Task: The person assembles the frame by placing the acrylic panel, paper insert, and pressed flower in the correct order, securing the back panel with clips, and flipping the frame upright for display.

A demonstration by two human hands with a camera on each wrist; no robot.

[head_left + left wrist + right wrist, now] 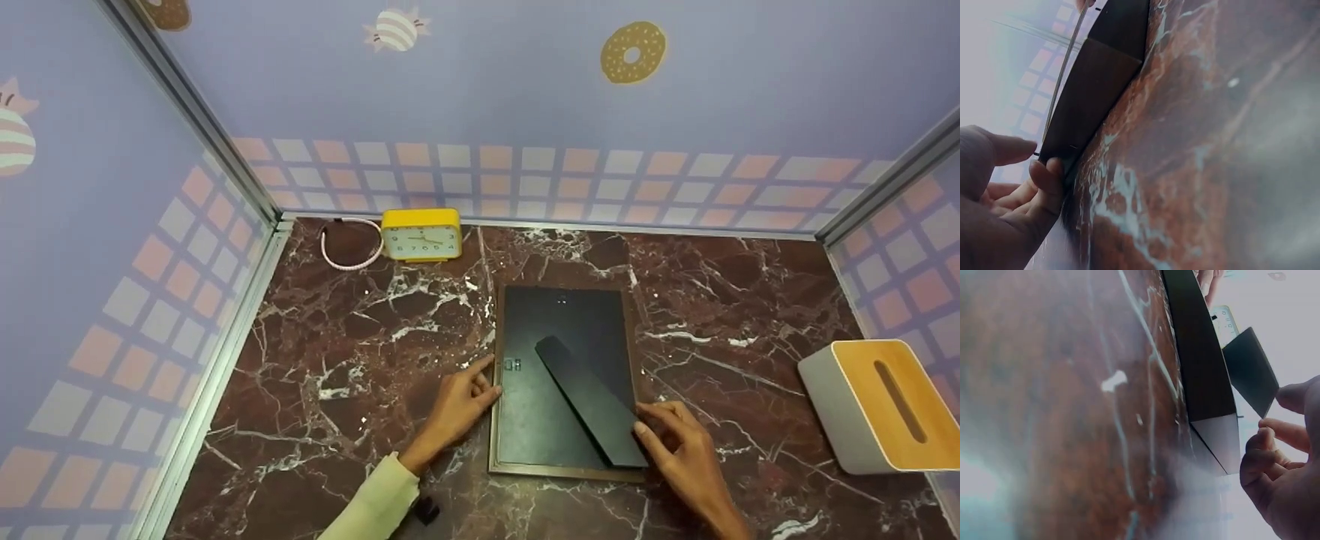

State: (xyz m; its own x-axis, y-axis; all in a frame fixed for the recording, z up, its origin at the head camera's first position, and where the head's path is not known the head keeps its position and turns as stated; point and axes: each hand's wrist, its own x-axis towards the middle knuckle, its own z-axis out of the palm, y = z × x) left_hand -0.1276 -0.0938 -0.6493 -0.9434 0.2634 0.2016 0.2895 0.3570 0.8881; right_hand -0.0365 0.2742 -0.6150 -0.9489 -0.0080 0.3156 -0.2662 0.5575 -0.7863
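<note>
A photo frame [562,315] lies face down on the marbled tabletop, its black back upward. Its black easel stand [592,409] slants across the back and is lifted slightly at its wide lower end. With thumb and forefinger, my right hand [686,446] pinches the edge of that wide end; the right wrist view shows the stand [1252,371] raised off the back. On the other side my left hand [459,397] grips the frame's left edge, thumb and forefinger at the rim and the other fingers curled. Small dark tabs stick up along the frame's rim in both wrist views.
Near the back wall stand a yellow clock [421,234] and a pale headband [324,244] leaning beside it. A tissue box [840,420] with a wooden lid is at the far right. A small black object [427,511] lies by the left sleeve. Patterned walls enclose three sides.
</note>
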